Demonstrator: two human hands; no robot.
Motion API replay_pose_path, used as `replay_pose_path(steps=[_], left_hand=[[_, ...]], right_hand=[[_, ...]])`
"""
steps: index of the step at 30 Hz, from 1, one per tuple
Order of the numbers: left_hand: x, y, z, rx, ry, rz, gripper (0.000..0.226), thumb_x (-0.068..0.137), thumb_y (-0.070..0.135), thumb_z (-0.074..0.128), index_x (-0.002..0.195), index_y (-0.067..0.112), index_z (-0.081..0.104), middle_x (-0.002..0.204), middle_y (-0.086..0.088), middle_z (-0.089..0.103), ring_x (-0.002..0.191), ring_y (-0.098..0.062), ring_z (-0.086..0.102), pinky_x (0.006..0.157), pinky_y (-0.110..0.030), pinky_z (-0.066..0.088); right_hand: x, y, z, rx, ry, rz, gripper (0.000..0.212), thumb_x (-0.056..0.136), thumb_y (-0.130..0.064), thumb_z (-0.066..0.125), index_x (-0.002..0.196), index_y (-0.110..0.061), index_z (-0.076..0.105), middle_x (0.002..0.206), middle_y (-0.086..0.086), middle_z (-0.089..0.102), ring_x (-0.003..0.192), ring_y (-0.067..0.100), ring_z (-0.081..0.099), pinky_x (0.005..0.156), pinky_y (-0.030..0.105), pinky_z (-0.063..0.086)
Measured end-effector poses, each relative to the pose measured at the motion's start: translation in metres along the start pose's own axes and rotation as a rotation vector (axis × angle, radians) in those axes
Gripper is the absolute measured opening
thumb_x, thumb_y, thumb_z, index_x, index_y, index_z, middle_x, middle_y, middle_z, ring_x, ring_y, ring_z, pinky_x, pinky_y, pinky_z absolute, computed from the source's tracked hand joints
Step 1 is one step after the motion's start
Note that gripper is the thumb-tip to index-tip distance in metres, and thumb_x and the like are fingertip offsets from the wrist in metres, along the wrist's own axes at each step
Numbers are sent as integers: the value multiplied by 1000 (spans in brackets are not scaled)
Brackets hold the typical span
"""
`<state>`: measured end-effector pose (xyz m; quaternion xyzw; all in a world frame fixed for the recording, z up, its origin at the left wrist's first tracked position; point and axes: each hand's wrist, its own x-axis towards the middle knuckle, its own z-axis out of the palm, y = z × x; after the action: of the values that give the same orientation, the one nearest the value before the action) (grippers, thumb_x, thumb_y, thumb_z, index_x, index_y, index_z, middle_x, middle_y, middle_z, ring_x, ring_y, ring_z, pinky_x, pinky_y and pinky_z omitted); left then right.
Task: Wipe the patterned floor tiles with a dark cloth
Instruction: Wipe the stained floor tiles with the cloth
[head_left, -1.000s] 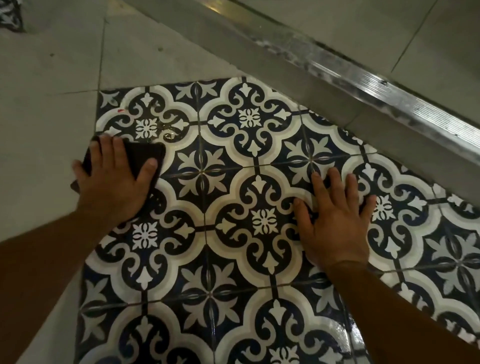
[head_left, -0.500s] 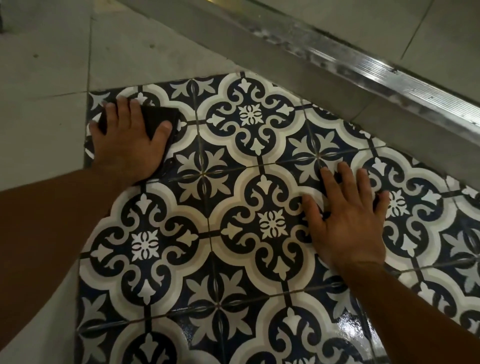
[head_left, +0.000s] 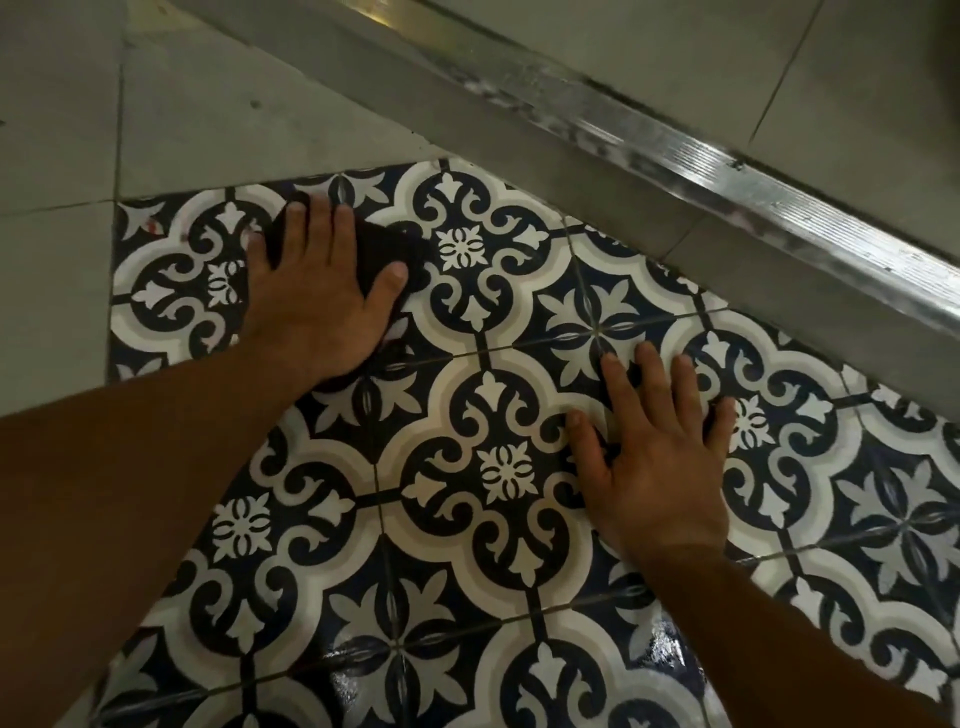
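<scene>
Navy, white and beige patterned floor tiles (head_left: 498, 525) fill the middle and lower part of the view. My left hand (head_left: 317, 296) lies flat on a dark cloth (head_left: 389, 249) near the far left corner of the patterned area, fingers spread, pressing the cloth onto the tile. Most of the cloth is hidden under the palm; its dark edge shows by the thumb and fingertips. My right hand (head_left: 654, 457) rests flat on the tiles to the right, fingers apart, holding nothing.
Plain grey floor tiles (head_left: 57, 291) border the patterned area on the left and top. A shiny metal threshold strip (head_left: 727, 171) runs diagonally across the upper right, with grey floor beyond it. The near tiles (head_left: 660, 644) gleam wet.
My left hand slid the cloth away from me and then to the right, from the left edge of the patterned tiles toward the second tile. The right hand stayed planted.
</scene>
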<state>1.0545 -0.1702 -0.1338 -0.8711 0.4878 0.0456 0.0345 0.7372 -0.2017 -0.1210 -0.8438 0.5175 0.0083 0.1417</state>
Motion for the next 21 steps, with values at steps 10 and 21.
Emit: replay_pose_path(steps=[10,21], left_hand=[[2,120,-8,-69,-12,248,86,88,71,7,154,16,2,163,-8,-3,149,-27,-5,118,-57,2],[2,7,-2,-48,13,-85,93,83,80,-4,154,19,0,164,-7,0,149,-26,0,118,-55,2]], right_hand=[[1,2,-1,22,5,-7,63,98,-63,21,154,-36,18,165,-2,9,151,23,-7,118,57,-7],[3,5,2,36,11,-18,62,97,-63,16,154,-36,17,164,-2,9,151,22,-7,117,59,-6]])
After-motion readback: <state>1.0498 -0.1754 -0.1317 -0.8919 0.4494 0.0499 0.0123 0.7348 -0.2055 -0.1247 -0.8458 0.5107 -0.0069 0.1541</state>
